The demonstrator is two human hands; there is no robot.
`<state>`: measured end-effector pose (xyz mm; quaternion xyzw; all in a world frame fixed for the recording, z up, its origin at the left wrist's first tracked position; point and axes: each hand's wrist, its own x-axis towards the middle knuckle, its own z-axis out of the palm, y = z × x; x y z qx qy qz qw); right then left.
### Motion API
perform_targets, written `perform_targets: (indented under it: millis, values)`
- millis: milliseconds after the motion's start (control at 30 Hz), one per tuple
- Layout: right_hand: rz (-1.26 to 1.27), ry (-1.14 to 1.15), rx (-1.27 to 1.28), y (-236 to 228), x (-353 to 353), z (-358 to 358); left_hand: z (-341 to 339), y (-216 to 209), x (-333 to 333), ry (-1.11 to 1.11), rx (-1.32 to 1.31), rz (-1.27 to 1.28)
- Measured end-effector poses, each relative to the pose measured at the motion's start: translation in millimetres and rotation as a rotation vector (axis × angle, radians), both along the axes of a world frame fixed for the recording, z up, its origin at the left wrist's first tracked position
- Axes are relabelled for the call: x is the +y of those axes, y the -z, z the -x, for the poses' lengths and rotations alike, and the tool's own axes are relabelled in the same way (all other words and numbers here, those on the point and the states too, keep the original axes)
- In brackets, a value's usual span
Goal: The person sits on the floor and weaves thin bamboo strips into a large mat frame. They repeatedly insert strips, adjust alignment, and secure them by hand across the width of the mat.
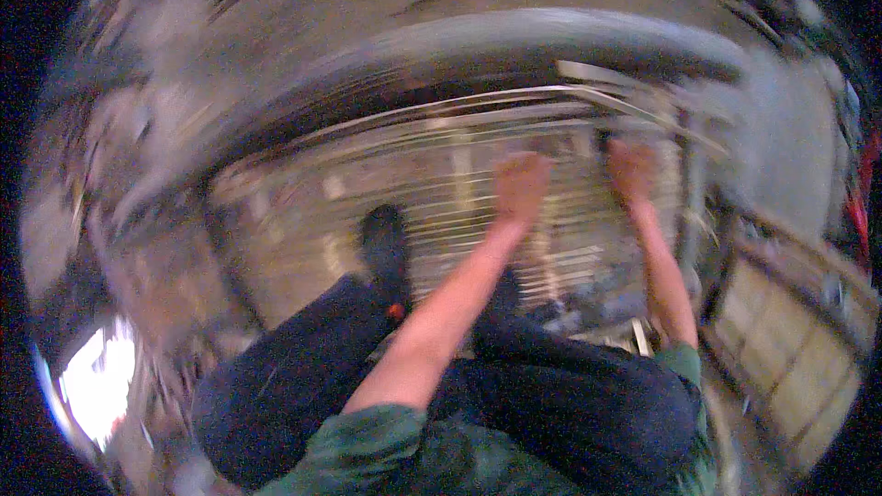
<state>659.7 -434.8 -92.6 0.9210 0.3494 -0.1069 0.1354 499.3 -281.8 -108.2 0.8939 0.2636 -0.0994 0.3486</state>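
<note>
Both my arms reach forward over a slatted, pale brown surface (441, 243) made up of many long thin strips, strongly smeared by motion. My left hand (522, 186) is balled into a compact, closed shape above the strips. To its right and apart from it, my right hand (634, 173) looks closed too, with a small dark patch (605, 140) by its fingers. Blur hides what either hand holds, if anything. Beyond the hands, a pale long bar (514, 92) runs across the far side of the strips.
A dark shoe (384, 239) rests among the strips, below my bent legs in dark trousers (303, 358). On the right stands a framed, yellowish panel (781, 331). A broad pale curved band (551, 23) crosses the far side. Bright light (96, 386) shows at lower left.
</note>
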Motion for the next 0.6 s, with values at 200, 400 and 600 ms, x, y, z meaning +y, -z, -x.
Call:
perform_targets:
  millis: [200, 400, 600]
  values:
    - [-0.662, -0.130, -0.257, 30.1, 30.2, 3.3, 17.2, 18.1, 41.5, 0.065, -0.185, -0.508]
    - [-0.682, 0.005, 0.006, 6.7, 23.8, 2.7, 21.4, 4.8, 29.4, 0.036, -0.145, -0.525]
    - [-0.489, -0.019, 0.042, 31.3, 30.4, -0.3, 15.5, -74.1, 67.4, 0.512, -0.096, -0.247]
